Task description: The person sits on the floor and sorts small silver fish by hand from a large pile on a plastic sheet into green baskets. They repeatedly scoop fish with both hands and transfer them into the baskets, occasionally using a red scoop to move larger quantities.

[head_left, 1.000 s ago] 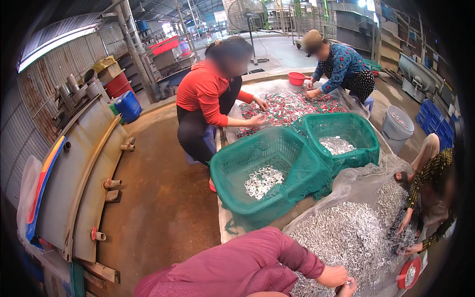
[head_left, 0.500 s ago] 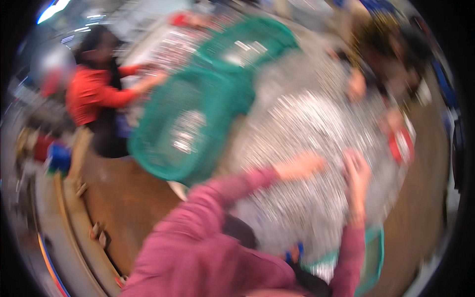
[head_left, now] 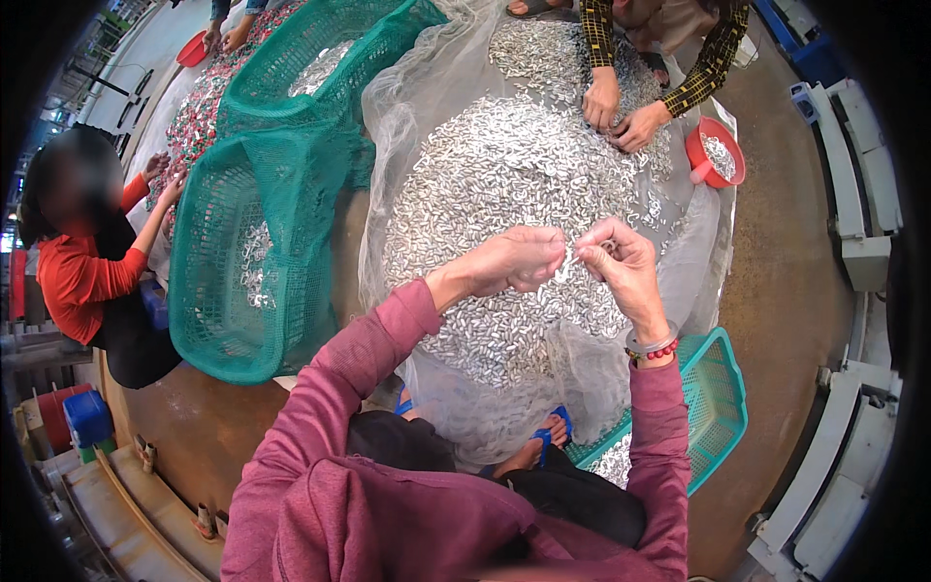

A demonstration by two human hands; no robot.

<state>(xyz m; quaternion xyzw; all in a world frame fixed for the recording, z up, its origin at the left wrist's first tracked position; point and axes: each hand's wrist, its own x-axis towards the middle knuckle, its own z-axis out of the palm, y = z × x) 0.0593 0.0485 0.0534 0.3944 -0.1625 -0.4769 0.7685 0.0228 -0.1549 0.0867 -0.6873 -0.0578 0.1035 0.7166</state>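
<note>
Above a broad heap of small silver metal pieces [head_left: 485, 175], my hands meet almost fingertip to fingertip. My left hand [head_left: 514, 260] is closed, its thumb and fingers pressed together at a small silver metal piece [head_left: 567, 264]. My right hand [head_left: 626, 267] pinches at the same piece from the other side, thumb against forefinger. The piece is too small for its exact kind to show. Beneath the heap lies a whitish translucent net sheet [head_left: 388, 116]. By my right forearm is a green plastic basket [head_left: 722, 407] with silver pieces in it.
Across the heap, a person's hands [head_left: 621, 112] handle pieces beside a red scoop [head_left: 716, 155]. Two netted green baskets [head_left: 199, 291] stand at left, some silver pieces inside. Beyond them a person in orange [head_left: 92, 281] works at a red-and-silver pile [head_left: 199, 121]. My sandalled feet [head_left: 543, 441] are at the heap's near edge.
The earlier frame is blurred and my hands were apart over the heap, the right one with fingers spread. Now they are together at a small piece. The view has turned.
</note>
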